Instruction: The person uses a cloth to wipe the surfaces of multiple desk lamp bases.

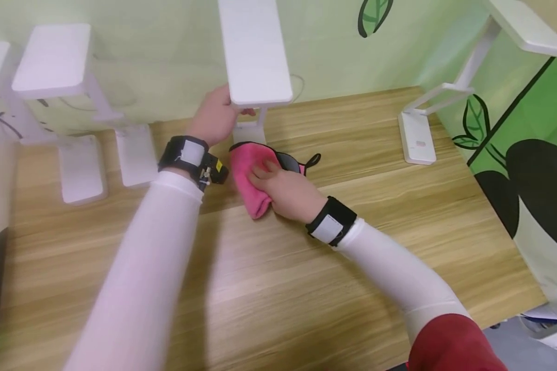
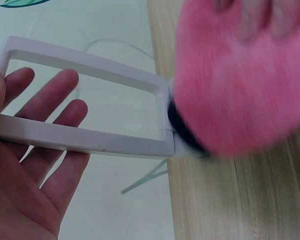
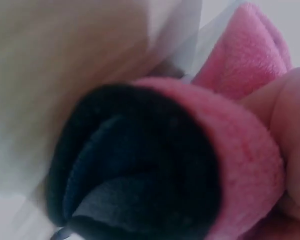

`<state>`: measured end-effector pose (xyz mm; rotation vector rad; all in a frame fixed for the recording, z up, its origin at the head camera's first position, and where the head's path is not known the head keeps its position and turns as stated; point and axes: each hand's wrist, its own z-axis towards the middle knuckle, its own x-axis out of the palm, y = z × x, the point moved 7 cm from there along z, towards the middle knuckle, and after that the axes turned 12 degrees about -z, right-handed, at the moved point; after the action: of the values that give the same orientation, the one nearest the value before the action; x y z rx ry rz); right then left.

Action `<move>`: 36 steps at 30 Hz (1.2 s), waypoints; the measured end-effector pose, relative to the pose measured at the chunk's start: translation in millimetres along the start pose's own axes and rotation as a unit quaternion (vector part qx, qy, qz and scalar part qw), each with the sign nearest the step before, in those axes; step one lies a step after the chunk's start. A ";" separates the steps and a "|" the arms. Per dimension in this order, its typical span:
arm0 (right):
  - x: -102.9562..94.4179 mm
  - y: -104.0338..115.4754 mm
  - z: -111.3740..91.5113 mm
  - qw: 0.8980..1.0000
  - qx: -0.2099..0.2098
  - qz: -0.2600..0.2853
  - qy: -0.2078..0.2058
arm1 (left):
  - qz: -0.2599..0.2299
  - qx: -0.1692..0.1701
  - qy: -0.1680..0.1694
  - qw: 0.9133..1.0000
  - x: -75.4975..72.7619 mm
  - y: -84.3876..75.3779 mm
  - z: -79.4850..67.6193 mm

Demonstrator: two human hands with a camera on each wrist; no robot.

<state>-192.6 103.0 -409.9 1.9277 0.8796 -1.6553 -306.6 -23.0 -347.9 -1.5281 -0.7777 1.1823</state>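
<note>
Risk: middle lamp point(image 1: 257, 56) could tip or slide

Left of it, neighbouring lamp point(image 1: 136, 157) might catch an arm bump. Left hand point(image 1: 215, 116) grips the middle lamp's arm frame; slack hold risks wobble. Pink cloth point(image 1: 248, 170), just in front of the middle lamp's base, is bunched in right hand point(image 1: 292, 193); hard pushing may shift the base.

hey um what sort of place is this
Probably a study room or classroom, though I can't be sure. Several white lamps stand along the back of a wood-look table, and the wall behind carries painted leaves.
</note>
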 end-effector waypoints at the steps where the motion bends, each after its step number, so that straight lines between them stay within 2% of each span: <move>1: -0.2 0.6 4.6 1.000 -0.010 0.010 -0.001 | 0.003 0.004 0.001 1.000 0.9 -0.4 -0.1; 6: 1.6 -11.3 36.9 0.995 -0.049 0.090 -0.014 | 0.042 0.014 -0.001 0.999 4.3 0.4 3.0; 9: 4.3 -26.8 50.3 0.993 -0.051 0.102 -0.036 | 0.046 0.003 0.003 0.999 7.5 1.9 6.0; 12: 7.7 -42.0 51.5 0.993 -0.018 0.102 -0.048 | 0.056 -0.002 0.006 0.998 9.2 -0.5 6.6; 16: 12.6 -51.8 39.8 0.992 0.040 0.112 -0.041 | 0.067 -0.002 0.006 0.998 6.6 -4.2 5.6; 19: 12.5 -48.4 24.4 0.993 0.061 0.097 -0.023 | 0.065 -0.011 0.007 0.998 3.8 -3.6 4.0; 21: 9.0 -40.9 12.0 0.995 0.061 0.078 -0.009 | 0.064 -0.016 0.008 0.998 2.6 -2.6 2.9; 25: 1.5 -18.2 -10.7 0.999 0.026 0.035 0.016 | 0.069 -0.020 0.005 0.997 1.7 -0.9 1.7; 28: -0.9 -2.3 -19.9 1.000 -0.009 0.011 0.019 | 0.088 -0.015 0.002 0.996 2.4 -3.0 1.3; 32: -4.7 6.1 -13.0 0.999 -0.033 0.017 0.019 | 0.109 -0.009 0.002 0.994 4.3 -6.3 1.7; 36: -3.6 -0.4 15.8 0.997 -0.045 0.066 0.019 | 0.113 -0.007 0.007 0.994 7.1 -8.2 1.1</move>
<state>-204.2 91.6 -409.2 1.9176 0.8091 -1.4834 -304.7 -13.9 -342.2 -1.6674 -0.6160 1.3310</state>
